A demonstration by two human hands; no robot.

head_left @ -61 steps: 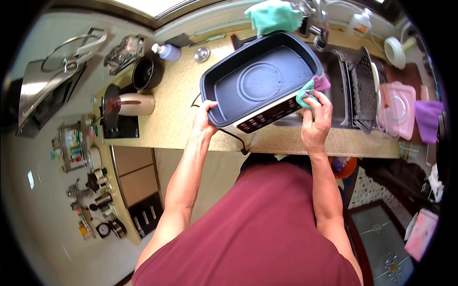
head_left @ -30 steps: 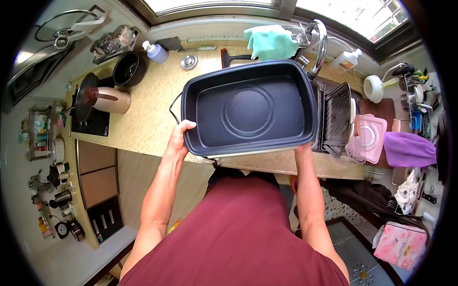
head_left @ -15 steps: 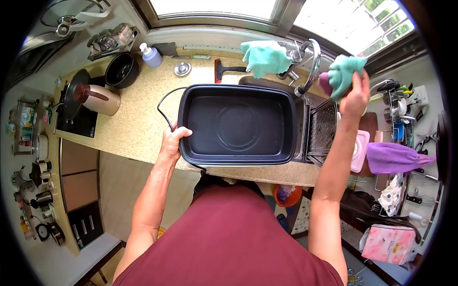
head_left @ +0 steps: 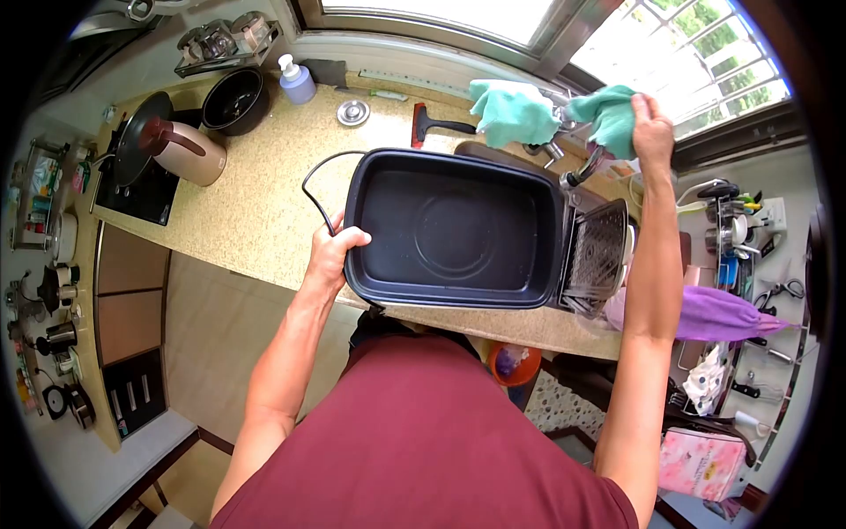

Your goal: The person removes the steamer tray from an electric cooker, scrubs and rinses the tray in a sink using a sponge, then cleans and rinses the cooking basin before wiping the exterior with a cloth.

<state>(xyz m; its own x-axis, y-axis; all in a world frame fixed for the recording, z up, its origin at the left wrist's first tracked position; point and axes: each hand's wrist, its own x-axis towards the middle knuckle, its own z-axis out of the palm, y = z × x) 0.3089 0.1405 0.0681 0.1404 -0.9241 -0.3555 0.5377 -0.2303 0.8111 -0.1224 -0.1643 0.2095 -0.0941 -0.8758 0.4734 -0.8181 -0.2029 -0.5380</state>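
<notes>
My left hand (head_left: pixel 330 252) grips the left rim of a deep, dark rectangular pan (head_left: pixel 454 234), thumb over the edge. A thin black loop, perhaps a cord or wire handle, runs beside that hand. The pan lies over the counter's front and part of the sink. At the upper right, my right hand (head_left: pixel 653 134) pinches the right end of a teal cloth (head_left: pixel 606 116), which hangs spread over the faucet and hides most of it. Another teal cloth (head_left: pixel 511 112) drapes just left of the faucet.
A metal dish rack (head_left: pixel 597 256) stands right of the pan. Behind the pan lie a squeegee (head_left: pixel 441 125), a sink strainer (head_left: pixel 353 113) and a soap pump bottle (head_left: pixel 297 84). Farther left are a black pot (head_left: pixel 236 101) and a beige kettle (head_left: pixel 189 154). A purple towel (head_left: pixel 718 313) hangs right.
My right hand has brought the teal cloth left to the faucet, and the bunched cloth has opened out. My left hand keeps its hold on the pan. The view has turned slightly.
</notes>
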